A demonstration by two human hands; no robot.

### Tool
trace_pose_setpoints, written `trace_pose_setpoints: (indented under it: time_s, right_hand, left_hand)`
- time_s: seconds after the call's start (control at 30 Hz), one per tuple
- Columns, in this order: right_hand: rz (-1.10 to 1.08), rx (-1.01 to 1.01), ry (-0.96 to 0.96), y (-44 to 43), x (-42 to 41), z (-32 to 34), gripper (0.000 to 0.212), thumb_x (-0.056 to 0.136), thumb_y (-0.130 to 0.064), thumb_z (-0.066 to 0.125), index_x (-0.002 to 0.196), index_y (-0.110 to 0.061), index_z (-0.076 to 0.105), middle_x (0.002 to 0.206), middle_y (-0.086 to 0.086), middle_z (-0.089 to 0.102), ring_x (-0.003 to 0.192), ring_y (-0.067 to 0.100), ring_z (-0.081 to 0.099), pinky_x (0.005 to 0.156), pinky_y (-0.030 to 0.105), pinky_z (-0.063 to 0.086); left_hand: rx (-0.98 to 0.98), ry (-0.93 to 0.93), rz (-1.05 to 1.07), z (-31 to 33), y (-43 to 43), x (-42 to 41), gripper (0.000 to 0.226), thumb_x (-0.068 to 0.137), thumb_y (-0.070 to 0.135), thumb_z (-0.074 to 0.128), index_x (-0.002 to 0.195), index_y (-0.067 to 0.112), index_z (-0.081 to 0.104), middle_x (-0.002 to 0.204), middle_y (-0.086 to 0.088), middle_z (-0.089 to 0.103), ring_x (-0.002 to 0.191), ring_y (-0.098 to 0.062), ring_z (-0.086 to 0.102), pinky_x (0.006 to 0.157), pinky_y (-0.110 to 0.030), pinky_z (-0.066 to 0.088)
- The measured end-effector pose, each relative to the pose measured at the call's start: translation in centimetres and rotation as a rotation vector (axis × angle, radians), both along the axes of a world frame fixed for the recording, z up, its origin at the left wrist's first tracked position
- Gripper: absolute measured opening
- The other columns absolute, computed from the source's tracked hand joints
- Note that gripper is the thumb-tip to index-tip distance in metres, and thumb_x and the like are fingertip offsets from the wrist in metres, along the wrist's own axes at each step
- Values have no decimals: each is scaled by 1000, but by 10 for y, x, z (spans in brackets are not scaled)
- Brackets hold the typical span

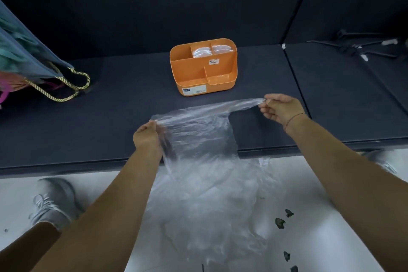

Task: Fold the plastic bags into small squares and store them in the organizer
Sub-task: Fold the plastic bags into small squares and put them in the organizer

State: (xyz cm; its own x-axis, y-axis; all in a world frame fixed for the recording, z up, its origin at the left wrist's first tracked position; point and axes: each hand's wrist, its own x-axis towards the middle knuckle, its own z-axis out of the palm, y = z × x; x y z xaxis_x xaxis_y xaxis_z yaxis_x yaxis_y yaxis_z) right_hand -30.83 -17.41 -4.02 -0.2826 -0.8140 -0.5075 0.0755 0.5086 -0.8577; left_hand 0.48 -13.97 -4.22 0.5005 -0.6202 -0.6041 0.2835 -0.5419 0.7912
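Note:
A clear plastic bag hangs stretched between my hands, its lower part falling past the front edge of the dark platform toward the floor. My left hand grips one top corner of the bag. My right hand pinches the other handle, pulled out to the right. Behind the bag stands an orange organizer with several compartments. Its two back compartments hold folded clear bags.
A blue gift bag with gold rope handles lies at the left on the platform. Black hangers rest at the far right. My grey shoes stand on the white floor, where small dark scraps lie.

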Motion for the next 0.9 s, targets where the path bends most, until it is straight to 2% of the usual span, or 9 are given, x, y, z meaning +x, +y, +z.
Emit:
trace_pose_setpoints:
  time_s: [0.07,0.13,0.2,0.3,0.47,0.53,0.67,0.8,0.9]
  right_hand:
    - [-8,78,-74,-5,6,-5,23,98,-27,55,110,-8,59,91,9,70,80,19,68,67,27,58]
    - [-18,106,-100,-9,11,-12,26,95,-33,61,105,-9,59,93,9,70,82,19,69,64,27,58]
    - [-52,88,-90,-13,14,-18,20,91,-18,66,105,-4,61,89,12,69,73,15,68,58,22,57]
    - [-107,89,-39,-19,17,-23,20,89,1,64,108,-1,61,78,12,67,54,8,65,51,17,52]
    - [-186,105,59,-30,9,-23,21,89,5,60,109,4,62,75,13,65,60,15,63,48,19,52]
    - [-181,178,-1,-29,9,-20,16,95,-4,57,107,5,59,76,16,65,63,20,65,47,24,55]
    - [-21,280,-84,-33,24,-14,38,93,-33,63,88,4,61,77,16,67,69,22,68,48,25,57]
    - [28,289,-32,-43,41,-18,19,89,-19,70,91,-2,61,71,10,64,54,12,62,39,19,49]
    - [-1,215,-46,-44,44,-21,11,88,-13,69,82,-10,60,67,5,60,41,5,56,38,15,44]
  left_hand:
    - [19,-30,0,-5,-6,0,27,103,19,49,76,17,47,75,0,51,62,-10,50,66,-28,45]
    - [58,-107,-4,-9,-12,3,29,100,30,56,75,15,53,72,0,53,61,-13,49,59,-24,40]
    - [58,-162,-13,-13,-17,7,28,95,34,63,77,13,59,72,1,56,65,-15,52,58,-22,39]
    - [19,-231,-48,-17,-21,7,24,95,24,64,74,14,57,71,3,56,63,-10,51,49,-12,41]
    - [32,-305,-33,-23,-23,15,31,96,21,64,68,15,51,67,2,53,59,-8,49,45,-7,39]
    - [59,-300,-81,-25,-25,19,28,94,28,66,72,15,55,73,0,56,65,-12,52,56,-15,43]
    - [67,-272,-95,-24,-25,19,28,92,30,69,72,17,53,75,3,56,77,-16,56,73,-25,45]
    - [39,-267,-111,-23,-20,16,31,93,25,67,67,16,54,68,0,59,64,-10,54,80,-30,46]
    - [40,-249,-85,-21,-20,20,29,92,26,69,69,17,53,71,1,59,67,-12,55,81,-31,47]
